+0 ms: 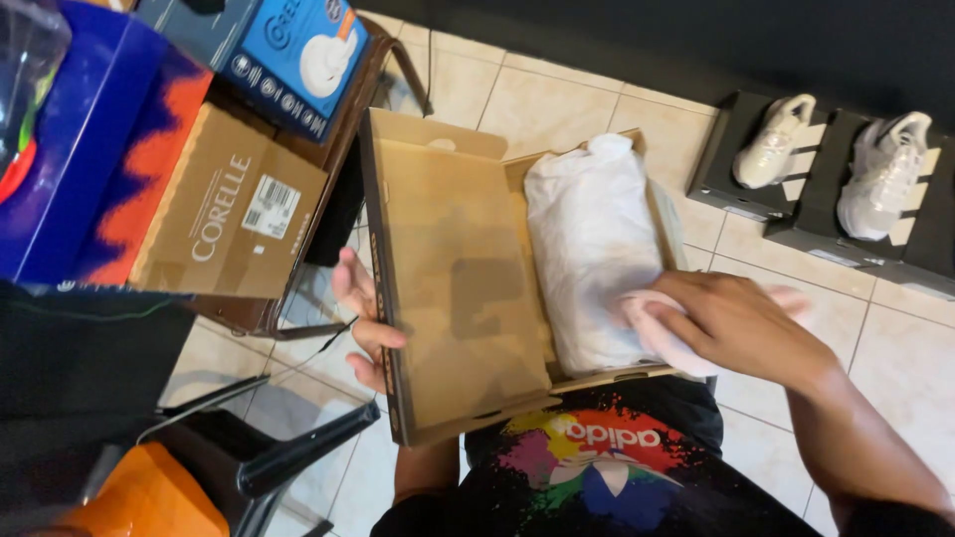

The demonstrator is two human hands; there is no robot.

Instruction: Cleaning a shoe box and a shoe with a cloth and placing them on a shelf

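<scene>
Filling open cardboard shoebox (453, 288): white tissue-wrapped bundle (587, 249) under right hand (731, 318).

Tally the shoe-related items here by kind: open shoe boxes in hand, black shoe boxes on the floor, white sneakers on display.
Open cardboard shoe box: 1
Black shoe boxes: 2
White sneakers: 2
Total: 5
</scene>
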